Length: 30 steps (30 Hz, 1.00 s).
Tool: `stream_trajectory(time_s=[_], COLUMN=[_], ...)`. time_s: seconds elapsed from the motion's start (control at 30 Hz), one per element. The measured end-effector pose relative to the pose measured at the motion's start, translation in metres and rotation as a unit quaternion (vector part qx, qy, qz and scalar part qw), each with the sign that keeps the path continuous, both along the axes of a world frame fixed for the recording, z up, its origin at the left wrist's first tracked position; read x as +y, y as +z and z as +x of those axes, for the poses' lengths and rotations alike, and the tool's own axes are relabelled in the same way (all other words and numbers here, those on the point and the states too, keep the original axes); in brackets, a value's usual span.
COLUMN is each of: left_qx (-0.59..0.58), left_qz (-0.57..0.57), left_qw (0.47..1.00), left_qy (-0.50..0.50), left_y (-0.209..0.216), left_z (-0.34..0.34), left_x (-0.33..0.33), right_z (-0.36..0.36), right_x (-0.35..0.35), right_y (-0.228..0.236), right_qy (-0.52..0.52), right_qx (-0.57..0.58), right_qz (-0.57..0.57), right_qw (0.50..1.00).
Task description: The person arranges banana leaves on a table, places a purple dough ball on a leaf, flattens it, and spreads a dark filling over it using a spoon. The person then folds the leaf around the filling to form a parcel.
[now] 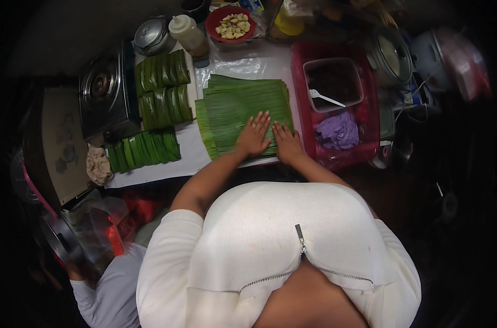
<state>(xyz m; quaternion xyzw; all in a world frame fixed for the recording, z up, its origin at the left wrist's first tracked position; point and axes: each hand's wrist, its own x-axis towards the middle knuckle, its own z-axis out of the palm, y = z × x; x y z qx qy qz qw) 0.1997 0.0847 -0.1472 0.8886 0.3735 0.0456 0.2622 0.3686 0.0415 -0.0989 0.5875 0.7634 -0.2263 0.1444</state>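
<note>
A stack of green banana leaf sheets (243,104) lies on the white-covered table in front of me. My left hand (254,135) rests flat on the top leaf near its front edge, fingers stretched forward. Close beside it, my right hand (286,142) presses on the leaf's front right part, its fingers also extended. Neither hand holds anything. Left of the stack, long leaf-wrapped parcels (163,106) sit in two rows on a pale board. Nearer to me is a row of folded green leaf strips or parcels (143,151).
At right, a red tray (372,109) holds a clear tub (359,71) of dark filling with a white plastic spoon (327,98), and purple dough or mash (338,131). A stove (103,87) stands left. Behind are a squeeze bottle (188,35) and a red bowl (211,24). Another person's sleeve (114,290) shows lower left.
</note>
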Motion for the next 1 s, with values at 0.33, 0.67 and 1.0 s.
stream_trajectory(time_s=[0.33,0.67,1.0], left_qx=[0.06,0.097,0.051], left_qz=[0.007,0.077,0.072], left_qw=[0.997,0.965,0.985], left_qy=[0.057,0.233,0.147], left_y=[0.005,-0.001,0.0], left_z=[0.003,-0.016,0.014], left_x=[-0.018,0.018,0.056], right_z=[0.002,0.005,0.003], right_x=[0.0,-0.003,-0.003], right_y=[0.016,0.005,0.006], right_qy=[-0.041,-0.022,-0.026], right_qx=[-0.02,-0.062,-0.042], right_qz=[-0.065,-0.069,-0.057], right_qw=[0.997,0.995,0.997])
